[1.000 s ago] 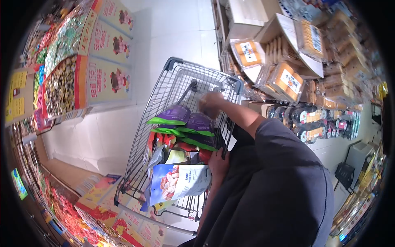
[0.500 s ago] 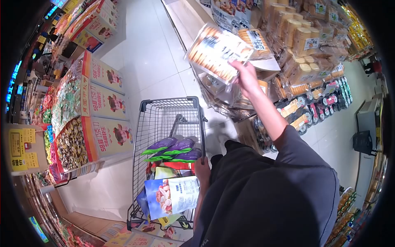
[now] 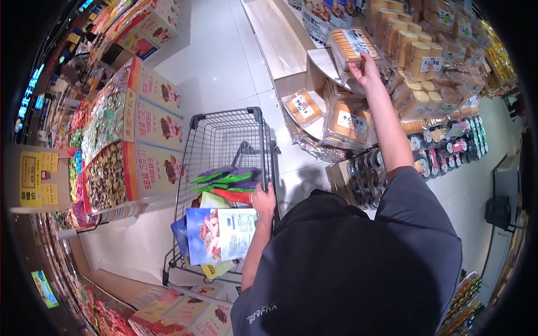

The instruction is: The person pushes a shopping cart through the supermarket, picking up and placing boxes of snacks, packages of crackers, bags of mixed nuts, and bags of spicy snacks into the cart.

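Note:
My right hand is at the display on the right, its fingers closed on the near edge of a clear pack of biscuits with a white label. The pack sits over the wooden display ledge, beside stacked packs of the same kind. Lower down, my left hand is closed around the near rail of a wire shopping cart. In the cart lie purple-and-green bags, a red packet and a blue-and-white nut bag.
Flat biscuit packs stand in a lower display below my right arm. Dark-lidded tubs are stacked to the right. Across the aisle, boxes of wrapped sweets line the left side. A yellow price sign stands there.
My right hand has carried the biscuit pack away from over the aisle, up and right to the display. My left hand stays on the cart, which shifts slightly up in view.

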